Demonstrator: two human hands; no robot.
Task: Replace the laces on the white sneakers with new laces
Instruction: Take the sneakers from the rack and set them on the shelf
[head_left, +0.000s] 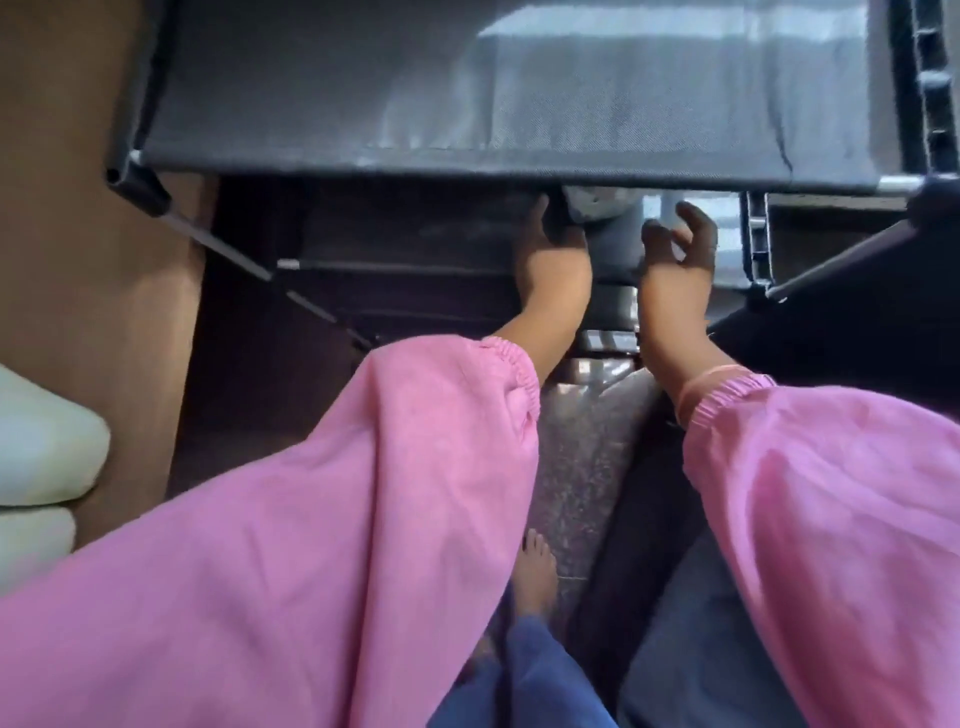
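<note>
Both hands are under the rack's top shelf — left hand curled on a dim grey shoe-like thing, right hand loosely spread just beside it, holding nothing. Looks like fetching, lacing not begun. No white sneakers or laces identifiable. Next, I'd say: draw it out. No readable writing.

Loose pink sleeves with elastic cuffs; blue trousers.

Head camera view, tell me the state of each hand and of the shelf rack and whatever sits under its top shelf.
left hand: reaching under top shelf, grip unclear
right hand: fingers loosely spread, holding nothing
fabric shelf rack: standing, top shelf bare
grey object: under top shelf, too blurred to identify
</note>
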